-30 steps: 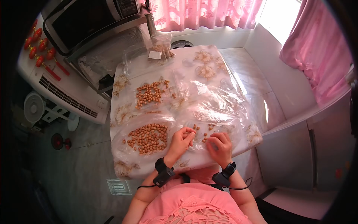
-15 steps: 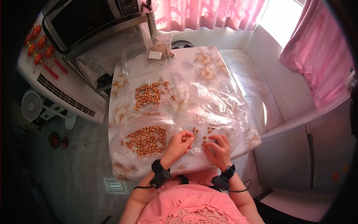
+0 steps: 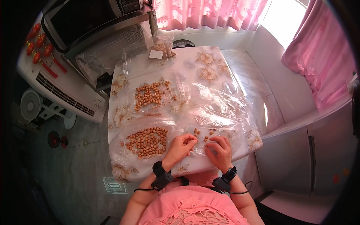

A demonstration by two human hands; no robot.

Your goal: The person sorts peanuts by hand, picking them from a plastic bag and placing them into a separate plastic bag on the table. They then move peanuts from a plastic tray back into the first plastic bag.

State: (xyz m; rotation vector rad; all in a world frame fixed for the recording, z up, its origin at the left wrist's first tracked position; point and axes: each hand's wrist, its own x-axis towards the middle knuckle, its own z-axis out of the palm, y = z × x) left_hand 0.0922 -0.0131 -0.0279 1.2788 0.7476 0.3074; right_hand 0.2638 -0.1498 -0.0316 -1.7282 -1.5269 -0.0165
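Reddish-brown peanuts lie in a clear plastic bag at the front left of the table. To their right, a second clear plastic bag is spread out, with a few loose peanuts on it. My left hand hovers over this bag's near left side, thumb and fingertips pinched together; whatever they hold is hidden. Just right of it is my right hand, its fingers curled and thumb close to the index finger beside the loose peanuts. I cannot make out what sits between those fingertips.
Behind the front bags stands a clear plastic tray with more peanuts. Farther back is a clear container beside a bag with a white label. A flowered cloth covers the table. A microwave stands on a rack at left.
My left hand has shifted slightly right, still pinched. My right fingers have curled in a little, and a peanut near their tips no longer shows plainly.
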